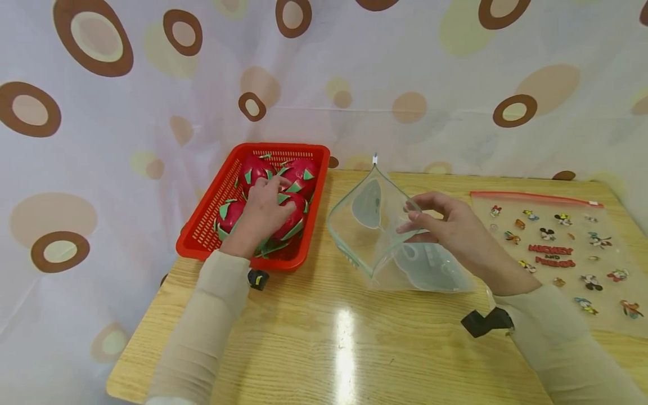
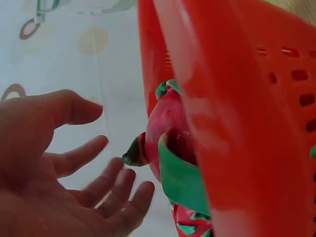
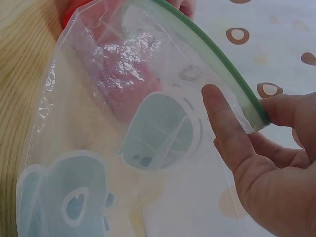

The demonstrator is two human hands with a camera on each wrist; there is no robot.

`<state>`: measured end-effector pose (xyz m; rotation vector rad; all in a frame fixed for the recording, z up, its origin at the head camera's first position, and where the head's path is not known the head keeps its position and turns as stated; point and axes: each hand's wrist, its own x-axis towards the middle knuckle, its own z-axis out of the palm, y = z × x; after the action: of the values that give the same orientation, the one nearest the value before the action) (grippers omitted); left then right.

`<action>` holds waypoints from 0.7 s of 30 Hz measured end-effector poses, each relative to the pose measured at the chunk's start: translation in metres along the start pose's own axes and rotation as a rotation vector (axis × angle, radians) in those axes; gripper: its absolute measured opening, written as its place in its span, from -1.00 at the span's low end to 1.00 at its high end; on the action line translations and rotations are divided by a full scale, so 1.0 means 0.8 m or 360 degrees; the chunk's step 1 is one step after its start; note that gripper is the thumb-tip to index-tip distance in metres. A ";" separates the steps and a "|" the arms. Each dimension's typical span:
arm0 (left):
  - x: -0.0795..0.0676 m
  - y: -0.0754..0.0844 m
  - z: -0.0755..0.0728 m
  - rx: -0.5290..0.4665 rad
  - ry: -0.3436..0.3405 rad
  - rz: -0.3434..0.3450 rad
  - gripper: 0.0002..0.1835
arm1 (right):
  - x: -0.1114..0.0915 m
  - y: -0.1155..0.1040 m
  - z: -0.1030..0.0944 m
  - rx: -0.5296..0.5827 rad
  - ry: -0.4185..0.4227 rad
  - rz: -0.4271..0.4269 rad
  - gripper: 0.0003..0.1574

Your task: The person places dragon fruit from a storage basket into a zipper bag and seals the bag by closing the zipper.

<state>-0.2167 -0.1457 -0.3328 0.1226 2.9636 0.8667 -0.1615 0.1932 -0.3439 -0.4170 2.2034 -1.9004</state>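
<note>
In the head view, my left hand (image 1: 263, 212) is over a red basket (image 1: 314, 216) holding several pink dragon fruits (image 1: 230, 215) with green scales. The left wrist view shows that hand's fingers (image 2: 101, 185) spread and loosely bent, beside one dragon fruit (image 2: 170, 116), with nothing in the palm. My right hand (image 1: 450, 228) pinches the green-edged mouth of a clear zip bag (image 1: 430, 269) with grey-blue prints. The bag's mouth gapes toward the basket, and its lower part lies along the table. Seen from the right wrist, thumb and fingers grip one corner of the green seal (image 3: 217, 47).
A second clear zip bag (image 1: 552, 281) with a red seal and cartoon prints lies flat at the right of the wooden table (image 1: 283, 337). White slider (image 1: 375, 160) tips the upright corner of the held bag. A dotted curtain (image 1: 324, 73) hangs behind.
</note>
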 end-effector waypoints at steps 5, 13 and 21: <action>0.004 0.000 0.004 0.0250 -0.0177 -0.0072 -0.33 | 0.000 -0.002 0.001 -0.0024 0.0006 0.0023 -0.52; 0.011 0.007 0.009 0.0557 -0.0304 0.0027 -0.25 | 0.000 -0.002 0.002 -0.0040 -0.0004 0.0050 -0.46; 0.018 0.016 0.012 0.0808 -0.0402 -0.0005 -0.13 | -0.001 -0.001 0.002 -0.0036 0.0000 0.0067 -0.47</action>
<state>-0.2297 -0.1282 -0.3345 0.2261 2.8617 0.0697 -0.1599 0.1924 -0.3431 -0.3711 2.2178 -1.8554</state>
